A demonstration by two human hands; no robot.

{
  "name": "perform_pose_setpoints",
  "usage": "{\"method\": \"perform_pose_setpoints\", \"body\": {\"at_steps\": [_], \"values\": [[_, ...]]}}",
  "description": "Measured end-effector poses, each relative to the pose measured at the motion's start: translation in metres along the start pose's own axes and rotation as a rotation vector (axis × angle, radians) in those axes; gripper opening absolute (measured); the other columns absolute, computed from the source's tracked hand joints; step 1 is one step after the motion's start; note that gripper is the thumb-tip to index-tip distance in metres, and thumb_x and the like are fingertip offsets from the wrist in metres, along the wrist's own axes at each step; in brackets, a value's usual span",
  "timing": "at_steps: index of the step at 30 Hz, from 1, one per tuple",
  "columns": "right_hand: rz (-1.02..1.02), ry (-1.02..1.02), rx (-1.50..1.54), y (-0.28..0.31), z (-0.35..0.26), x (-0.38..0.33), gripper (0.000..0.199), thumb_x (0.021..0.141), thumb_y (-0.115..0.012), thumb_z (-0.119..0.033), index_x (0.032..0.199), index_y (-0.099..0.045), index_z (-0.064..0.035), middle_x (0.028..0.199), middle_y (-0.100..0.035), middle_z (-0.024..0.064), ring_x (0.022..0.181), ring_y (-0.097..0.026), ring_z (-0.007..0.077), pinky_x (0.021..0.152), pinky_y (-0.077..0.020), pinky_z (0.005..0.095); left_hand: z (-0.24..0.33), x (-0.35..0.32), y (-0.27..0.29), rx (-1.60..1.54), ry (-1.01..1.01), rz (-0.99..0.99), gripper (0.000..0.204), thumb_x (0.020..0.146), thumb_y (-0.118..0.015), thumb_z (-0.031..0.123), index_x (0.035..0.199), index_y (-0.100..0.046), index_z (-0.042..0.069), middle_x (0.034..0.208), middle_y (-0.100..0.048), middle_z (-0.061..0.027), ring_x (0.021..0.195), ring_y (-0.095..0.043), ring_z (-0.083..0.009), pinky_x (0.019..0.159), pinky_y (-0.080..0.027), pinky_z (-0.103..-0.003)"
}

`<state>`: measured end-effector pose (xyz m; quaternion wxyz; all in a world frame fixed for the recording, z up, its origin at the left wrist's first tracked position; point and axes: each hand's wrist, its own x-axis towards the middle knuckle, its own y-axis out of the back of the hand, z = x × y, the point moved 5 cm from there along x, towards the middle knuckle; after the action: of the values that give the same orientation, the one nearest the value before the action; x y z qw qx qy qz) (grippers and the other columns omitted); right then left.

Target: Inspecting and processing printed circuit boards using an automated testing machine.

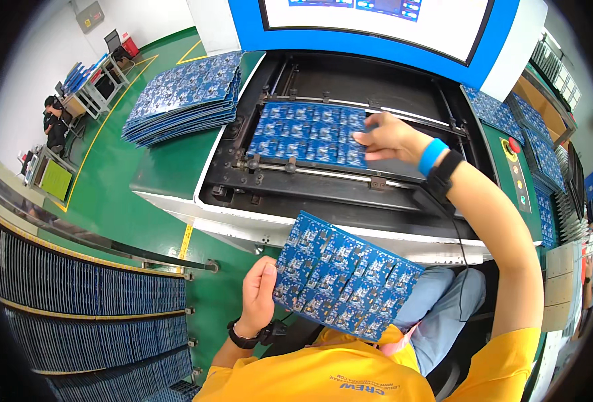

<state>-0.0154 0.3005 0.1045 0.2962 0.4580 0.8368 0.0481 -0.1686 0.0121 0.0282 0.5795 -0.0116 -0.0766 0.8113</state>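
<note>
My left hand (pixel 259 295) is closed on the left edge of a blue circuit board panel (pixel 343 278), which I hold tilted above my lap. Farther off, a second blue circuit board panel (pixel 306 134) lies between the metal rails of the machine bed (pixel 316 197). At that panel's right end is my right hand (pixel 387 137), thumb and fingers closed on its edge. A blue band and a black strap circle my right wrist. The left fingers behind the held panel are hidden.
A tall stack of blue panels (pixel 182 100) stands left of the bed. Racks (pixel 89 268) full of upright boards fill the lower left. A screen (pixel 383 20) rises behind the bed. At right are a red button (pixel 513 145) and more panels (pixel 494 110). A person (pixel 55 124) sits far left.
</note>
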Motion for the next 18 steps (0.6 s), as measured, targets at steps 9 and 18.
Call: {"method": "perform_pose_setpoints", "body": {"at_steps": [9,18], "values": [[0.060,0.265,-0.258,0.032,-0.010,-0.083,0.055,0.089,-0.061,-0.035,0.127,-0.042,0.0000,0.103,-0.060,0.0152,0.086,-0.063,0.0183,0.075,-0.0542,0.0312,-0.012,-0.003,-0.010,-0.028,0.024,-0.035,0.024,0.099,-0.038,0.019,0.085,-0.049,0.003,0.074,-0.044,0.0045,0.068,-0.037,-0.0029,0.062,-0.033,-0.019],[1.064,0.479,-0.954,0.151,0.113,-0.233,0.043,0.085,-0.065,-0.023,0.120,-0.052,-0.0003,0.110,-0.060,0.0190,0.107,-0.055,0.0348,0.093,-0.0422,0.0372,-0.021,0.007,-0.063,-0.136,0.067,-0.175,0.027,0.100,-0.036,0.019,0.083,-0.048,0.003,0.076,-0.045,0.0034,0.070,-0.037,-0.0029,0.063,-0.033,-0.020]]}}
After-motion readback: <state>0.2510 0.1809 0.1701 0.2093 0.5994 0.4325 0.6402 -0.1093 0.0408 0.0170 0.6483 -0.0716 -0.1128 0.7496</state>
